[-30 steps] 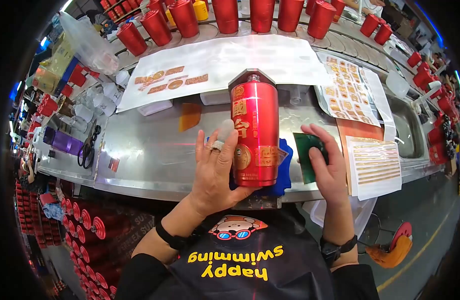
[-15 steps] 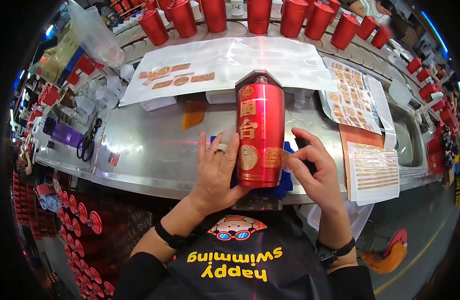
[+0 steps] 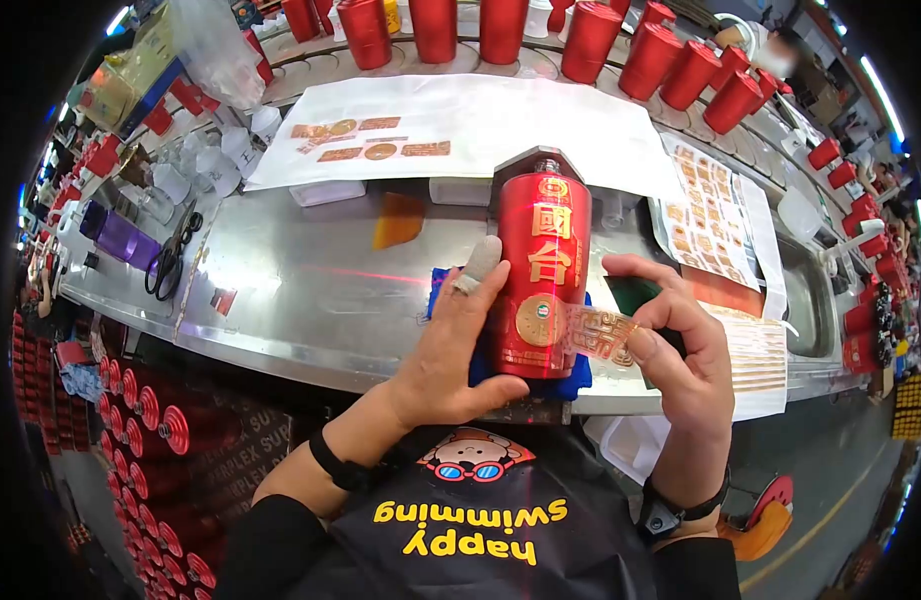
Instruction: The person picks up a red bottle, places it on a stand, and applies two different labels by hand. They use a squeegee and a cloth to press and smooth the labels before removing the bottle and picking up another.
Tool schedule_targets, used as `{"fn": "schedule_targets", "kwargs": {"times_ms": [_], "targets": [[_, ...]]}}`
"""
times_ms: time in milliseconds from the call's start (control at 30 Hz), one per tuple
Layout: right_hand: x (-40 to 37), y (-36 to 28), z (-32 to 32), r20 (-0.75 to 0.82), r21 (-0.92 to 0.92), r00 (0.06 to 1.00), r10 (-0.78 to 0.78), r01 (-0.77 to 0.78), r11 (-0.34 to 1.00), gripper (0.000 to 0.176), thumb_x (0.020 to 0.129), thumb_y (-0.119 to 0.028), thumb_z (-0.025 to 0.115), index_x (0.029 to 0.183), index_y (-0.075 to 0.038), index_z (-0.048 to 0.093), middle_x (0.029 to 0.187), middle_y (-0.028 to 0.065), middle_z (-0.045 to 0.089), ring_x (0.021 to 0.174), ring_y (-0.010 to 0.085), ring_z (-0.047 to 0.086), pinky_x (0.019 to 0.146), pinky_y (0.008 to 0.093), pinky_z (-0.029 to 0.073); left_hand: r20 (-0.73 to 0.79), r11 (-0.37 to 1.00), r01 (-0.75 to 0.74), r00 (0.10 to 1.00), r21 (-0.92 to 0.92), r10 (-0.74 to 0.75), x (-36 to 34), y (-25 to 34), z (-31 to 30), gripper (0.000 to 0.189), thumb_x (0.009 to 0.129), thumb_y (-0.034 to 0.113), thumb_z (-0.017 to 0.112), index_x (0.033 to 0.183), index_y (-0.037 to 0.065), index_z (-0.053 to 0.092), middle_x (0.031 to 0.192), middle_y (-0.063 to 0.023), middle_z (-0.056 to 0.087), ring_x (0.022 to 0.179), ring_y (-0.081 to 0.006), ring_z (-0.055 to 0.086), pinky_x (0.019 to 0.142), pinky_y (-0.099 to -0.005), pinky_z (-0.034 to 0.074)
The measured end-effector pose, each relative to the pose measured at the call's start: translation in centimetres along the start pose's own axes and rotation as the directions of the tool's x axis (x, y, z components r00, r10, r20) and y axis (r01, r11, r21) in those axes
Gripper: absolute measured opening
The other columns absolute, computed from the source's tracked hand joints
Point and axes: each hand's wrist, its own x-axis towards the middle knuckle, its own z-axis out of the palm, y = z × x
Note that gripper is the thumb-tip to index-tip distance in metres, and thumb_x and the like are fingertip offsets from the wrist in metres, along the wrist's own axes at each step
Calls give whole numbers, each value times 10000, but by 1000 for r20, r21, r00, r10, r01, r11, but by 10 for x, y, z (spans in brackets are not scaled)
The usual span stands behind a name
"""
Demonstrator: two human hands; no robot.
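Observation:
A red bottle (image 3: 542, 265) with gold characters and a round gold emblem lies on a blue cloth (image 3: 578, 378) at the metal counter's front edge. My left hand (image 3: 450, 350) rests along the bottle's left side, thumb near its base and a covering on one finger. At the right, my right hand (image 3: 685, 350) pinches a clear strip with a gold pattern (image 3: 602, 334) between thumb and finger. The strip's left end is at the bottle's side beside the emblem; whether it sticks there I cannot tell.
Behind the bottle is a white sheet (image 3: 460, 130) with gold decals. Sticker sheets (image 3: 715, 205) lie at the right by a sink (image 3: 808, 290). Scissors (image 3: 172, 258) and a purple bottle (image 3: 123, 238) are at the left. Several red bottles (image 3: 590, 42) line the conveyor.
My right hand has moved right, and more of the patterned strip shows between it and the bottle. The bottle has turned slightly, with its characters facing me more. My left hand has shifted its fingers.

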Motion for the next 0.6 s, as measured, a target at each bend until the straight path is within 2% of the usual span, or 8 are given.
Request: {"fn": "schedule_targets", "kwargs": {"times_ms": [100,200,467,600], "targets": [[-1,0,-1,-21,44,1000,14,-13,999,43,838,-29,628,820,1,604,1313,205,567,1163,219,543,989,343,398,-40,892,146,983,-427,-180,-1,-12,7,771,968,375,604,1509,-50,256,1560,-258,285,1472,-362,261,1190,-446,189],[-3,0,-3,-36,88,998,43,-39,995,46,840,-34,622,817,0,601,1320,200,565,1160,210,540,996,346,394,-55,859,187,969,-477,-241,4,-12,14,686,1019,334,534,1503,-64,254,1566,-253,274,1471,-332,265,1182,-403,218],[-11,17,-12,-91,90,988,122,-114,989,80,855,-71,620,818,-3,604,1314,195,571,1147,197,536,1006,353,387,-87,819,223,946,-529,-314,20,-6,24,737,991,295,599,1499,-75,215,1510,-248,334,1425,-305,325,1164,-383,260],[-13,25,-15,-97,56,978,184,-179,982,116,847,-102,610,773,-20,574,1353,221,540,1199,214,515,1026,346,365,-71,807,258,936,-532,-346,23,-3,25,783,967,297,637,1496,-74,194,1478,-240,361,1382,-293,370,1148,-383,287]]}}
